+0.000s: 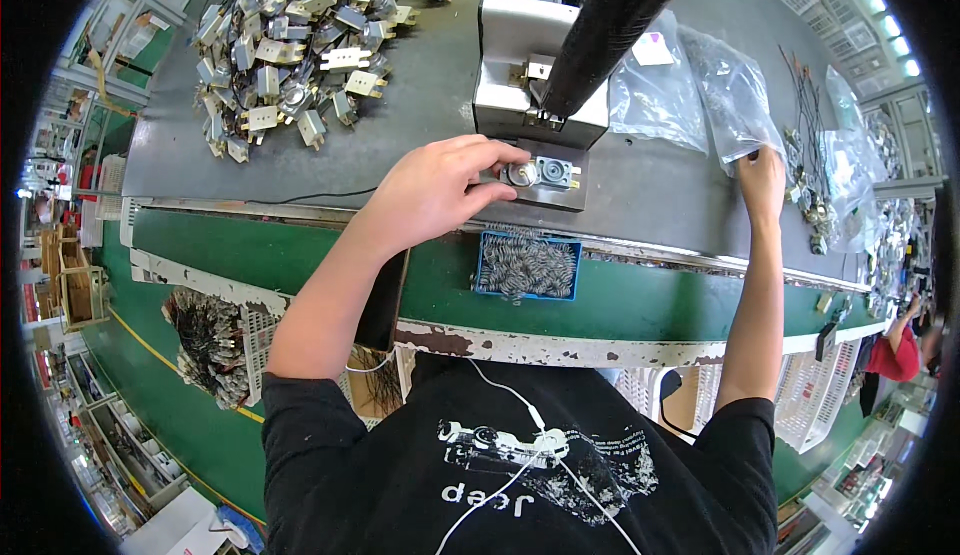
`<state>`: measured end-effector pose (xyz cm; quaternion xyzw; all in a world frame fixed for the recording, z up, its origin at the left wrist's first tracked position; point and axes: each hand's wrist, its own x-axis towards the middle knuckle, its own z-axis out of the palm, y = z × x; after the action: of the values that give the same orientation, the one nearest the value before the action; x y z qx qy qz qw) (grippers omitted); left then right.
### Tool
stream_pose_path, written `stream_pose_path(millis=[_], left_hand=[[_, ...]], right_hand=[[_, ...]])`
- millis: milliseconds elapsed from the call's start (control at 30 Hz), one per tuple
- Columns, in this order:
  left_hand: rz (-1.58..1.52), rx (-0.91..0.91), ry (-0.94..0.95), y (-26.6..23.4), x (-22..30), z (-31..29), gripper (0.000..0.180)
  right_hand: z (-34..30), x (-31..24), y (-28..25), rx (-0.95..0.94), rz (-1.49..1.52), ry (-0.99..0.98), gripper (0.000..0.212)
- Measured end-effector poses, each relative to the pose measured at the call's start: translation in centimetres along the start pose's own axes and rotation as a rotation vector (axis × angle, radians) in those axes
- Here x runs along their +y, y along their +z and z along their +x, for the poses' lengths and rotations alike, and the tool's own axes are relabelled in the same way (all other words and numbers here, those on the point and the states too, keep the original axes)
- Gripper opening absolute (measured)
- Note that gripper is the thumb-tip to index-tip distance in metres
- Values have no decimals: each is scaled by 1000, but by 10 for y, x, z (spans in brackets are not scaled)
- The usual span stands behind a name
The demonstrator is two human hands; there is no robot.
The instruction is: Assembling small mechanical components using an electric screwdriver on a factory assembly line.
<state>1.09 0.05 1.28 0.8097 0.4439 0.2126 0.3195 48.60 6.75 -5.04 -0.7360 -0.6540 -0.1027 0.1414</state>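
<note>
My left hand [435, 187] reaches in over the front edge of the bench, thumb and forefinger closed round a small round metal part [520, 174]. That part sits at the left end of a silvery metal housing [554, 172], which lies on a flat metal block [560, 198] at the foot of a bench press [540, 55]. Over on the right, my right hand [763, 183] is at the mouth of a clear plastic bag [735, 95]. Its fingertips are in the bag's folds, so their grip is hidden.
A blue tray [575, 255] of coil springs stands at the bench's front edge. Many metal units with dark wires [290, 55] are heaped at the back left. The press's black handle [620, 30] slants above. Another clear bag [655, 90] and wired parts [815, 195] lie right.
</note>
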Motion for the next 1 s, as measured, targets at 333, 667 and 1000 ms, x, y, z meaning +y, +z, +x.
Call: stream_pose_path(millis=[333,667,1000], left_hand=[[146,135,141,8,0,-1,36],[181,137,135,6,2,-1,35],[195,83,57,1,-4,-9,30]], right_hand=[[-31,-55,-89,-200,127,-89,14],[-58,-210,-98,-384,1001,-447,11],[-61,-235,-65,-514,941,-216,19]])
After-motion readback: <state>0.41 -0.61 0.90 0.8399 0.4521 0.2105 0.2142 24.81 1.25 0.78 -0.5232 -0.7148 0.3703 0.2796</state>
